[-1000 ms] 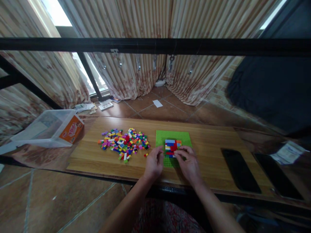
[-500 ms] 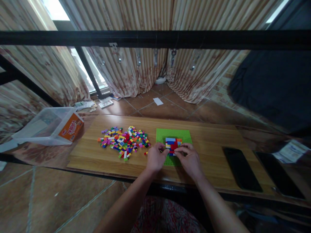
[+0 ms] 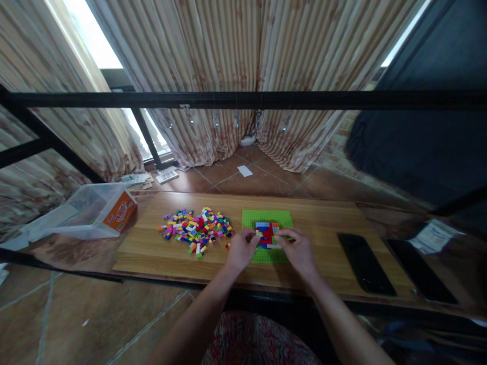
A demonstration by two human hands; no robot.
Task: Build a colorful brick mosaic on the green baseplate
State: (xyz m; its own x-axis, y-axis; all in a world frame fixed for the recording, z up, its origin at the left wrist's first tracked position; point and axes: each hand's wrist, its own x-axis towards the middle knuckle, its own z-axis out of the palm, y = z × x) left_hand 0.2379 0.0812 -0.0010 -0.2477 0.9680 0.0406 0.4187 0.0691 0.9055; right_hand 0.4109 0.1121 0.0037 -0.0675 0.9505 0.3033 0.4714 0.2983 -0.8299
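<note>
On a green studded baseplate [image 3: 266,217] sits a low block of toy building bricks [image 3: 268,234], mostly red, blue and white with some orange. My left hand [image 3: 242,248] is at its left edge, thumb and fingers pinched together beside a pale brick. From the right, my right hand [image 3: 299,248] reaches in with thumb and forefinger closed at the block's right edge. Whatever lies between the fingertips of either hand is too small to make out. Left of the plate spreads a pile of loose coloured bricks [image 3: 198,228].
The bricks lie on a long wooden tabletop [image 3: 319,218]. A clear plastic bin [image 3: 91,203] with an orange label stands off its left end. Toward the right are a black phone [image 3: 366,263] and another dark flat panel [image 3: 422,271]. A black metal bar [image 3: 243,100] crosses behind.
The camera has tilted, so the whole scene sits slightly lower in view. My right hand's fingertips have shifted a little outward from the red bricks; the left hand stays at the block's left edge.
</note>
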